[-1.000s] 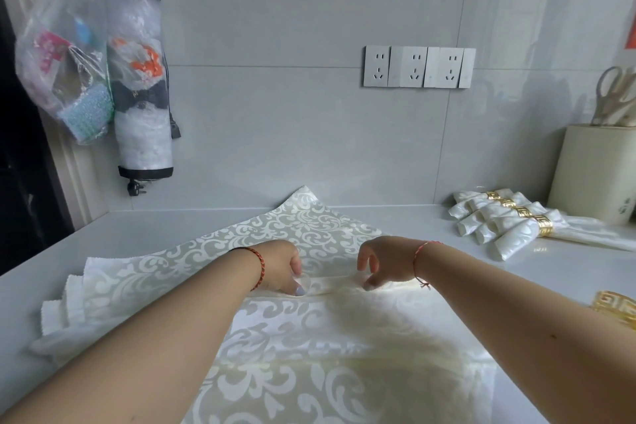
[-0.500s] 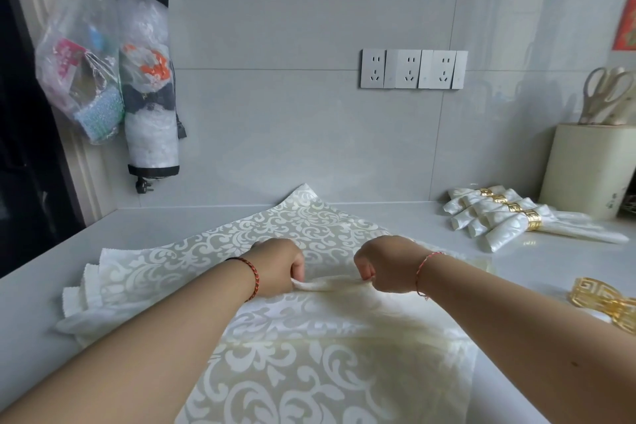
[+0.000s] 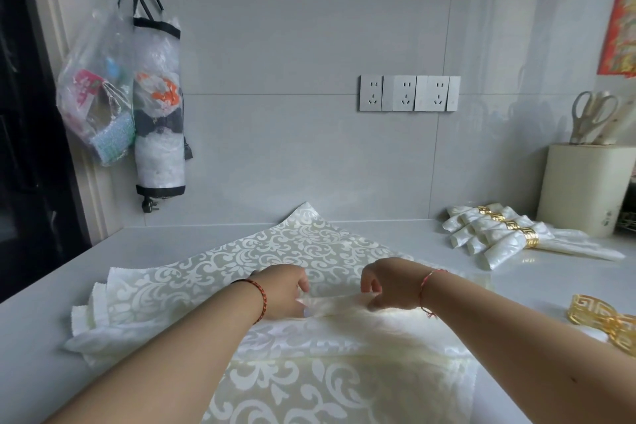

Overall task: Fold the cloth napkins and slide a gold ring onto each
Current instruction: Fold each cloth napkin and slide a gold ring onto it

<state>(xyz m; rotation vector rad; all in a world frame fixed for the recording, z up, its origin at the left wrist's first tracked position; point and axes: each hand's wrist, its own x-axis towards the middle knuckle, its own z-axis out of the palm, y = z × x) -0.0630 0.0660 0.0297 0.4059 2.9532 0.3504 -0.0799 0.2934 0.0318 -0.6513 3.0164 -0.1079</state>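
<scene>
Both hands work the same pleat: the left hand (image 3: 282, 293) and right hand (image 3: 390, 284) each pinch one end of a narrow raised fold (image 3: 332, 303) in the top napkin (image 3: 285, 248), which lies spread on the counter (image 3: 51, 337). The fold's long axis runs straight across between the 2 hands, so neither is nearer. The loose gold rings (image 3: 605, 318) lie well off to the right hand's outer side; the fingertips seem buried in cloth.

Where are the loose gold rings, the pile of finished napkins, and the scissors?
loose gold rings (image 3: 600, 315): head view, patterned band of the nearer ring.
finished napkins (image 3: 499, 236): head view, a white roll in the pile.
scissors (image 3: 590, 113): head view, where the handle loops meet.
</scene>
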